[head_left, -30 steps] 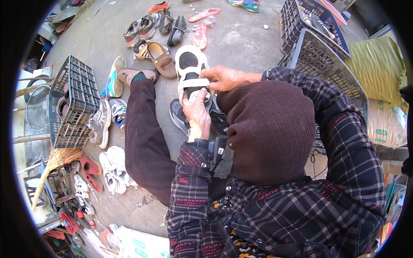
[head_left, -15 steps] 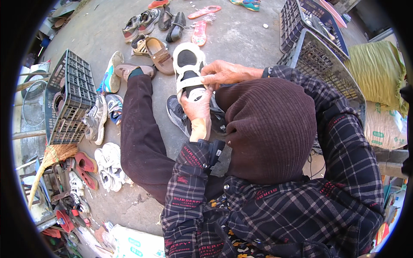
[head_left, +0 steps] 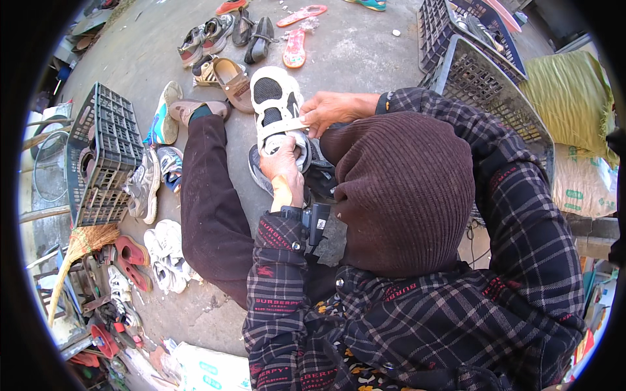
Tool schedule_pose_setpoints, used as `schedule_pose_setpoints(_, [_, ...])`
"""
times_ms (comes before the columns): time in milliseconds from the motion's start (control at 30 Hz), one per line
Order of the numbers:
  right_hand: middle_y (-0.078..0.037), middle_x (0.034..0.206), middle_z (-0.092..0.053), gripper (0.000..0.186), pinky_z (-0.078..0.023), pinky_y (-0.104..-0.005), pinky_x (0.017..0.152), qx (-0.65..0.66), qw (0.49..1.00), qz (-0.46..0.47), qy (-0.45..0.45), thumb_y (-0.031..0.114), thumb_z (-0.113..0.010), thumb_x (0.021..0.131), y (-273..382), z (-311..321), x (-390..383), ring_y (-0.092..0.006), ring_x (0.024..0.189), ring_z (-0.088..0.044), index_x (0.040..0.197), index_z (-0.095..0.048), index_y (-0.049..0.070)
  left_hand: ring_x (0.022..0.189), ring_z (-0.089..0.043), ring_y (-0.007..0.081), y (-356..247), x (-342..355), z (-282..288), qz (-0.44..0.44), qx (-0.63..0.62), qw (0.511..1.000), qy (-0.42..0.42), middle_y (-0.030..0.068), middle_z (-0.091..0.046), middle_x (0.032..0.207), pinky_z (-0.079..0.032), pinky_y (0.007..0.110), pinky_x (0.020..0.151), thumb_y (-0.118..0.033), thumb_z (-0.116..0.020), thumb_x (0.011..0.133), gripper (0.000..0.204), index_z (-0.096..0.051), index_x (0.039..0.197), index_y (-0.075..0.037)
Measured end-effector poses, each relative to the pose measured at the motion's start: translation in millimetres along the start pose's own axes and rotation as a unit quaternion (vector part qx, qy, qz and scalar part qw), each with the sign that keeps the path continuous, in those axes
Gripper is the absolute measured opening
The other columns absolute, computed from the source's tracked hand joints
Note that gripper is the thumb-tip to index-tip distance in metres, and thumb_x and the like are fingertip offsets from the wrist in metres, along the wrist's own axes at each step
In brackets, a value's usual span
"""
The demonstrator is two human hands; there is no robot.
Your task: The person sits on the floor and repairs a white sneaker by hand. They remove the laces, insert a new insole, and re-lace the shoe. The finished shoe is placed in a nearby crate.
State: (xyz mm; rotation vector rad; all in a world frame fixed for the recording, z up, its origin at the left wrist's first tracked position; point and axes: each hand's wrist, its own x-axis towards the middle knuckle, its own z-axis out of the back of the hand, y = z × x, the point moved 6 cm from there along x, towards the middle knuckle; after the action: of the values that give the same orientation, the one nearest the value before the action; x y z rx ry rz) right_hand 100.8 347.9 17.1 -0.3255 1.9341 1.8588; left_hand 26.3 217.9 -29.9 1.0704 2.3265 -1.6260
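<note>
A white sneaker (head_left: 293, 100) with dark mesh panels sits upright between my legs, its toe pointing away from me. My left hand (head_left: 280, 163) is closed on the shoe's heel end, around the opening. My right hand (head_left: 334, 112) pinches the free end of the white strap (head_left: 282, 126) that crosses the shoe, pulled out to its right side. Below and partly behind the sneaker is a grey and black shoe (head_left: 259, 173), mostly hidden by my left hand and the white one.
Worn shoes stand about: a brown clog (head_left: 233, 83), dark shoes (head_left: 259, 40), white sneakers (head_left: 168, 254) and maroon slip-ons (head_left: 132, 253). Pink insoles (head_left: 295, 49) lie farther off. Black plastic crates (head_left: 107, 159) flank me on both sides, with a straw broom (head_left: 91, 240) at left.
The view has shifted slightly. My right hand has drawn the strap end outward to the right, and my left hand has shifted its hold at the heel opening.
</note>
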Motion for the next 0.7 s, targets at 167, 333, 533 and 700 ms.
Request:
schedule_pose_setpoints(167, [-0.005, 0.073, -0.058, 0.02, -0.048, -0.0254, 0.059, -0.075, 0.996, -0.036, -0.019, 0.018, -0.054, 0.087, -6.6, 0.2, 8.8, -0.0123, 0.069, -0.059, 0.083, -0.059, 0.0, 0.078, -0.061, 0.0229, -4.4, -0.2, 0.4, -0.003, 0.012, 1.0, 0.004, 0.0127, -0.057, 0.098, -0.054, 0.031, 0.059, 0.007, -0.067, 0.066, 0.053, -0.047, 0.114, 0.0])
schedule_pose_setpoints(333, [-0.005, 0.072, -0.059, 0.017, -0.047, -0.0254, 0.057, -0.041, 0.999, -0.032, 0.007, 0.015, -0.055, 0.086, -8.2, -4.0, 9.2, -0.0125, 0.066, -0.058, 0.081, -0.06, 0.0, 0.079, -0.061, 0.0237, -3.2, 2.2, 3.8, 0.006, -0.001, 1.0, 0.014, 0.0125, -0.057, 0.099, -0.054, 0.032, 0.06, 0.008, -0.066, 0.066, 0.053, -0.047, 0.115, -0.001])
schedule_pose_setpoints(533, [-0.005, 0.07, -0.06, 0.016, -0.046, -0.0275, 0.056, -0.053, 0.998, -0.027, 0.015, 0.014, -0.057, 0.083, -8.2, -7.8, 8.9, -0.0134, 0.064, -0.058, 0.079, -0.061, 0.0, 0.081, -0.062, 0.0281, -3.0, 1.4, 3.8, -0.002, -0.024, 0.999, 0.031, 0.0152, -0.058, 0.098, -0.055, 0.039, 0.069, 0.01, -0.062, 0.07, 0.046, -0.046, 0.112, 0.002])
schedule_pose_setpoints(700, [-0.006, 0.073, -0.061, 0.023, -0.049, -0.0241, 0.058, -0.114, 0.993, -0.031, 0.03, 0.022, -0.058, 0.085, -6.6, -9.5, 8.1, -0.0129, 0.067, -0.058, 0.086, -0.061, -0.001, 0.085, -0.06, 0.0262, -2.0, 0.1, 2.4, 0.009, -0.034, 0.999, 0.038, 0.0129, -0.056, 0.102, -0.054, 0.036, 0.067, 0.011, -0.063, 0.067, 0.051, -0.046, 0.114, -0.001])
